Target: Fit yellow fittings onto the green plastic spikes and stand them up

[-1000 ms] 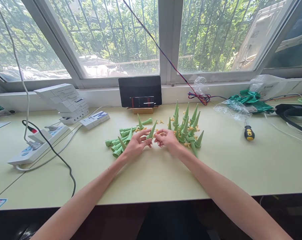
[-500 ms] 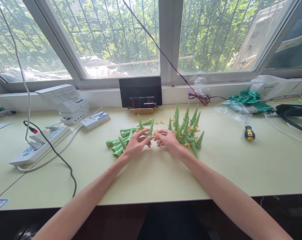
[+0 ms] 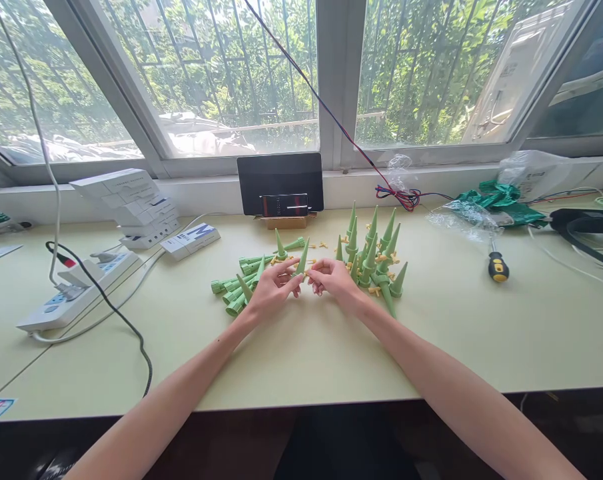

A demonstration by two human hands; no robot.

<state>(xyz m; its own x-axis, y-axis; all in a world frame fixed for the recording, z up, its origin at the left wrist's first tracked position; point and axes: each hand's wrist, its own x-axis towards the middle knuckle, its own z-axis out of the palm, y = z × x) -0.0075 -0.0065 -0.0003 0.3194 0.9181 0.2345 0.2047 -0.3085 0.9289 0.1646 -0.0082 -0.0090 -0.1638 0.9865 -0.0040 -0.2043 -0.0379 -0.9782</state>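
Note:
My left hand (image 3: 276,283) is closed round a green plant watering spike (image 3: 304,256), its pointed tip up. Opposite it, my right hand (image 3: 334,277) pinches a small yellow valve (image 3: 306,272) against the spike's side; the fingers partly cover the joint. Beyond and left of my left hand lie several green ribbed tubes (image 3: 237,293) with a few pointed spikes among them. To the right of my right hand stands a cluster of green spikes (image 3: 369,260), several with yellow valves attached. Loose yellow valves (image 3: 323,245) lie on the table behind my hands.
A phone (image 3: 284,205) leans on a black tablet (image 3: 280,170) at the back. White boxes (image 3: 136,207) and a power strip (image 3: 81,293) are on the left. A screwdriver (image 3: 498,267) and green plastic packaging (image 3: 506,203) lie on the right.
The spike in my left hand has tilted slightly to the right and dropped a little. My right fingers have shifted slightly at the yellow valve; the rest looks the same.

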